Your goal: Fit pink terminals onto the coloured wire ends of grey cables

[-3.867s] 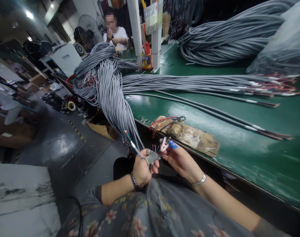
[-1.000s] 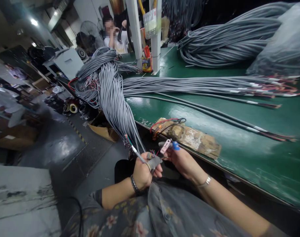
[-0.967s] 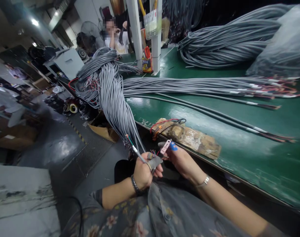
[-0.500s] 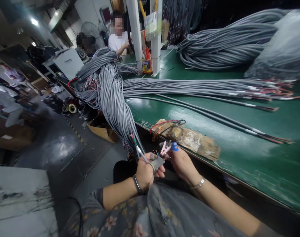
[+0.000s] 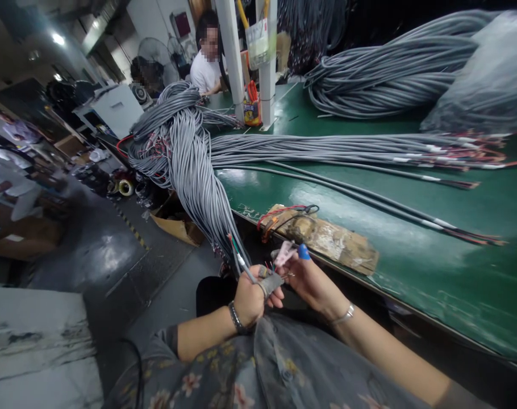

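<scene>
My left hand [image 5: 250,296] is closed around a grey cable [image 5: 243,262], with grey wrapping on the thumb and a finger. Thin coloured wires poke out above that thumb. Close by on the right, my right hand [image 5: 316,282] has a blue cover on its thumb and is closed on a small pale pink clip-like tool [image 5: 285,253]. The tool's tip is near the wire ends; whether it touches them I cannot tell. A thick bundle of grey cables [image 5: 194,153] hangs over the bench edge beyond my left hand.
On the green bench [image 5: 433,289] lie a worn wooden block [image 5: 335,244] with red and black leads and a row of grey cables [image 5: 326,149]. A large cable coil [image 5: 386,74] is partly under plastic. A white post [image 5: 267,85] stands behind. A co-worker [image 5: 205,65] sits beyond.
The pale pink tool has turned in my right hand, and its two parts now appear closer together. My left hand stays nearly still. The co-worker's head has turned and shifted right.
</scene>
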`<state>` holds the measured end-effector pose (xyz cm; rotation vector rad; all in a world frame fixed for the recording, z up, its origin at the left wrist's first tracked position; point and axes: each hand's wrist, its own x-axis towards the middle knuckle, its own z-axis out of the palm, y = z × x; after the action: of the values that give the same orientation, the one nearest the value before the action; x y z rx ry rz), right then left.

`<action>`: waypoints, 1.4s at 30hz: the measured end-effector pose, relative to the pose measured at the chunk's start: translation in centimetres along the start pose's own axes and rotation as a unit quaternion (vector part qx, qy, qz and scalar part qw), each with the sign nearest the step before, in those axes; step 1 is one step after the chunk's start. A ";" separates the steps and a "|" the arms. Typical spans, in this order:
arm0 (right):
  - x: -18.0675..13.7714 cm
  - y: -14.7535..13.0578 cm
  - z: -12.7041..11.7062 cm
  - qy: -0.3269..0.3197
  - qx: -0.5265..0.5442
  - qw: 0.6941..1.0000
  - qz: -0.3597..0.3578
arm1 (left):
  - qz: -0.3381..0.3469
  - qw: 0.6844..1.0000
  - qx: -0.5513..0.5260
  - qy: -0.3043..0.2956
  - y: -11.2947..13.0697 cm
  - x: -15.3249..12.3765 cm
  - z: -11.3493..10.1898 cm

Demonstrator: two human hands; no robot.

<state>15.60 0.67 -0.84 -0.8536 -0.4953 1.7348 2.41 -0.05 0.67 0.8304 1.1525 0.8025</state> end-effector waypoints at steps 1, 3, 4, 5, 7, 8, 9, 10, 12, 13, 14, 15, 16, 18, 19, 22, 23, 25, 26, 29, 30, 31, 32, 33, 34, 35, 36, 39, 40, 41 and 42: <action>-0.3 -0.1 -0.2 -0.022 -0.016 0.999 0.016 | 0.000 1.000 0.003 -0.004 0.0 -0.1 -0.1; -0.8 -0.3 -0.5 -0.049 -0.060 0.996 0.036 | -0.005 1.000 0.021 -0.019 0.0 -0.3 -0.4; -1.0 -0.4 -0.6 -0.053 -0.088 0.994 0.039 | -0.011 0.999 0.034 -0.028 0.0 -0.4 -0.5; -1.2 -0.6 -0.6 -0.052 -0.118 0.991 0.037 | -0.019 0.998 0.048 -0.040 0.0 -0.4 -0.6; -1.4 -0.8 -0.6 -0.062 -0.186 0.980 0.038 | -0.041 0.994 0.074 -0.068 0.0 -0.3 -0.8; -1.5 -0.9 -0.5 -0.077 -0.219 0.972 0.036 | -0.053 0.991 0.085 -0.086 0.0 -0.2 -0.9; -1.6 -1.0 -0.4 -0.094 -0.252 0.963 0.027 | -0.065 0.988 0.096 -0.105 -0.1 -0.2 -0.9; -1.7 -1.1 -0.2 -0.109 -0.285 0.952 0.007 | -0.075 0.983 0.107 -0.125 -0.1 -0.1 -1.0; -1.9 -1.4 0.0 -0.119 -0.351 0.927 -0.063 | -0.090 0.976 0.128 -0.151 -0.1 0.1 -1.1; -2.1 -1.5 0.0 -0.117 -0.377 0.914 -0.099 | -0.093 0.975 0.131 -0.153 -0.1 0.1 -1.1; -2.3 -1.5 0.0 -0.113 -0.394 0.903 -0.125 | -0.095 0.976 0.128 -0.147 -0.1 0.1 -1.2; -2.5 -1.5 -0.2 -0.103 -0.400 0.899 -0.143 | -0.094 0.980 0.117 -0.134 0.0 0.1 -1.2; -2.7 -1.5 -0.3 -0.085 -0.394 0.903 -0.150 | -0.090 0.984 0.099 -0.116 0.0 0.1 -1.2; -3.0 -1.1 -0.8 -0.028 -0.353 0.925 -0.140 | -0.075 0.993 0.058 -0.075 0.1 0.1 -1.2; -3.2 -0.9 -1.0 -0.002 -0.328 0.937 -0.123 | -0.067 0.995 0.040 -0.059 0.0 0.0 -1.1; -3.4 0.0 -1.1 0.011 -0.271 0.961 -0.054 | -0.048 0.998 0.011 -0.039 -0.1 0.0 -0.9; -3.4 0.3 -0.9 0.005 -0.259 0.965 -0.041 | -0.045 0.998 0.008 -0.040 -0.1 0.0 -0.9; -3.4 0.7 -0.6 0.002 -0.243 0.969 -0.043 | -0.044 0.998 0.009 -0.049 -0.1 0.0 -0.9; -3.3 0.8 -0.4 0.003 -0.238 0.970 -0.049 | -0.047 0.997 0.012 -0.058 0.0 0.0 -1.0; -3.0 1.0 -0.2 0.001 -0.224 0.974 -0.036 | -0.065 0.991 0.038 -0.107 0.2 0.0 -1.6; -2.9 1.1 -0.2 -0.001 -0.217 0.976 -0.023 | -0.069 0.988 0.054 -0.124 0.2 0.0 -1.9; -2.7 1.2 -0.2 -0.005 -0.209 0.978 -0.007 | -0.069 0.985 0.073 -0.137 0.1 0.0 -2.1; -2.6 1.3 -0.2 -0.006 -0.201 0.980 0.008 | -0.065 0.983 0.093 -0.144 0.1 -0.1 -2.4; -2.5 1.4 -0.2 -0.007 -0.193 0.981 0.021 | -0.058 0.981 0.111 -0.145 0.0 -0.1 -2.6; -2.3 1.5 -0.1 -0.005 -0.187 0.982 0.032 | -0.050 0.981 0.126 -0.142 -0.1 -0.2 -2.7; -2.2 1.6 0.0 -0.002 -0.183 0.982 0.039 | -0.043 0.981 0.134 -0.136 -0.1 -0.2 -2.7; -2.1 1.6 0.1 0.000 -0.180 0.983 0.044 | -0.038 0.982 0.136 -0.128 -0.2 -0.3 -2.7; -1.7 1.6 0.5 0.004 -0.172 0.984 0.037 | -0.033 0.991 0.088 -0.097 -0.3 -0.3 -2.4; -1.7 1.6 0.7 0.008 -0.171 0.985 0.031 | -0.033 0.995 0.058 -0.080 -0.4 -0.2 -2.3; -1.6 1.7 0.7 0.012 -0.170 0.985 0.025 | -0.033 0.997 0.026 -0.061 -0.4 -0.2 -2.1; -1.5 1.7 0.8 0.018 -0.168 0.986 0.017 | -0.035 0.998 -0.004 -0.044 -0.5 -0.1 -2.0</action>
<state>14.14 -1.26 -1.07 -1.1341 -0.7668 1.6894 0.47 -0.06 -0.12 0.8068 1.0946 0.7057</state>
